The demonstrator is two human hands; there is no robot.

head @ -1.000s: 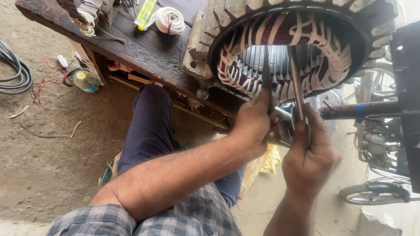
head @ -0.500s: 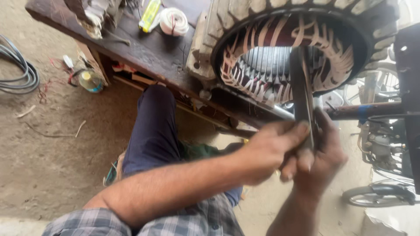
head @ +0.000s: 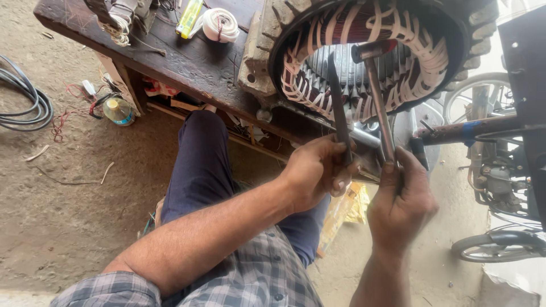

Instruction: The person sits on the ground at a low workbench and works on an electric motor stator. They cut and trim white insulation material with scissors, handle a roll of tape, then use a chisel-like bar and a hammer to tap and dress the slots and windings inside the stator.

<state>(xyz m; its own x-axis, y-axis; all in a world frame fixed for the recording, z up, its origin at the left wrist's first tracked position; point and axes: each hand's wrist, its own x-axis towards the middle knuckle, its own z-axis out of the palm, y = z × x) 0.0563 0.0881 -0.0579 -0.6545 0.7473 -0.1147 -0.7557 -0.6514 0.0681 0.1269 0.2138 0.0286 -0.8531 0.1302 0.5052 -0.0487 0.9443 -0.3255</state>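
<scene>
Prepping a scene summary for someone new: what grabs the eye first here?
The large motor stator on the dark wooden bench, its copper windings laced with white tape, fills the top centre. Just below it, the left hand holds a dark chisel pointed into the windings, and the right hand grips a metal hammer raised beside it.

A grey-and-white checked shirt (head: 250, 278) with short sleeves is worn, leaving both forearms bare. Dark navy trousers (head: 199, 165) are worn on the legs. No gloves are seen on the left hand (head: 313, 173) or right hand (head: 401, 202).
</scene>
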